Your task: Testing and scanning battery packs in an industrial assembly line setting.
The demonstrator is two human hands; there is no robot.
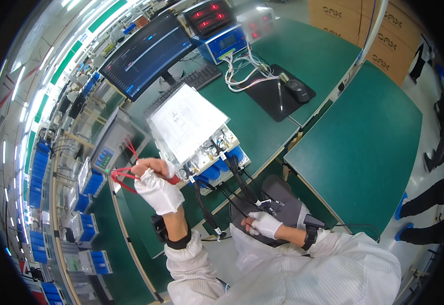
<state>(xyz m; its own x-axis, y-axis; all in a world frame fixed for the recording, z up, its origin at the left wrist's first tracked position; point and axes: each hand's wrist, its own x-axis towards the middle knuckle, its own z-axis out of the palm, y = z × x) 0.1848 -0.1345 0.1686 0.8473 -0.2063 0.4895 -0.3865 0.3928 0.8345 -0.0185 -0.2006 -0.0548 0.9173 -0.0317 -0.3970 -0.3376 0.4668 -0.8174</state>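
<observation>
My left hand [160, 189], in a white glove with bare fingertips, is closed around red wires [122, 174]. They loop out on its left side, and a red piece [173, 180] shows by the palm. My right hand [263, 224], gloved the same way, is closed on a black cable [236, 204] above my lap. Small connectors [268, 206] on black leads lie just beyond it. Bundled black cables [204, 206] with white tags hang from a unit with blue cylindrical parts [235, 154] at the bench edge. A printed sheet [189, 121] covers the top of that unit.
Beyond stand a monitor [148, 53], a keyboard [201, 76] and a blue instrument [227, 41] with white wires. A mouse [297, 90] and pen [280, 96] rest on a black pad. A grey meter [115, 140] sits left. Another green table [359, 147] is right; a person's legs [427, 213] show beyond.
</observation>
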